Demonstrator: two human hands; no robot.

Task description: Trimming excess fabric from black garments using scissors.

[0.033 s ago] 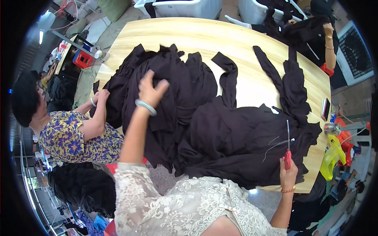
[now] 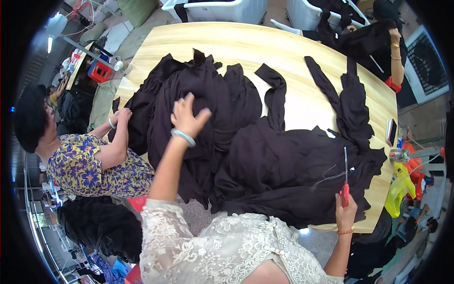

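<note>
Head view: a floral-clad co-worker at the left edge of the pale wood-grain worktop; the wearer's left hand, fingers wide, over strewn black cloth garments; right hand gripping a red-handled metal tool near the right edge. White plastic tubs past the far edge are cut off.

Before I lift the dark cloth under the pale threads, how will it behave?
The dark cloth will probably sag limply: it lies in soft folds. Spread wide in bunched layers, it may drag on the table. The pale threads seem to lie loose on top, so they could slide off.
</note>
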